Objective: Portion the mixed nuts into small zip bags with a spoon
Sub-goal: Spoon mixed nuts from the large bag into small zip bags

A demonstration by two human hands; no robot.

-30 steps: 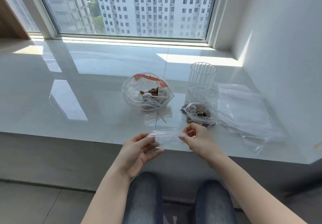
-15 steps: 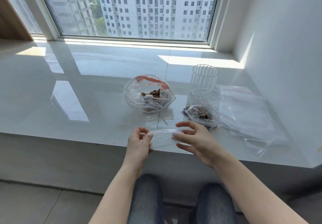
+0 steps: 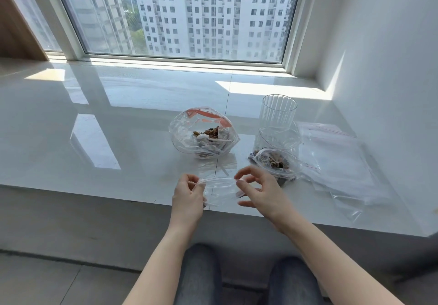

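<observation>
At near edge of the tabletop [image 3: 118, 143], an empty small zip bag [image 3: 221, 189] is held up between both hands, its mouth partly spread. Left hand [image 3: 188, 198] is curled, thumb and fingers pinching the bag's left rim. Right hand [image 3: 262, 192] has thumb and forefinger at the right rim, other fingers spread loose; whether that pinch is firm can't be told.

Risks, as judged: bag film is thin and slick, so the rim could slip from a light pinch and the mouth collapse before anything is spooned in. Bag hangs right over the near edge, so a dropped bag or spilled nuts would likely go to the lap or floor. One hand must be freed for the spoon [image 3: 211, 137], which lies inside the big open bag of mixed nuts [image 3: 203, 136] at centre, beyond the hands; with one-hand support the small bag may sag shut.

Further right, a ribbed clear cup [image 3: 277, 110] stands at the far side, w/ a bag draped in front of it. A filled small bag [image 3: 275, 163] lies just beside the right hand, its mouth seemingly open; a careless reach could knock it. Spare bags [image 3: 336, 162] are spread at far right, near the wall.

Open room: wide bare surface lies left of the nut bag; right side is crowded and closed by the wall.
</observation>
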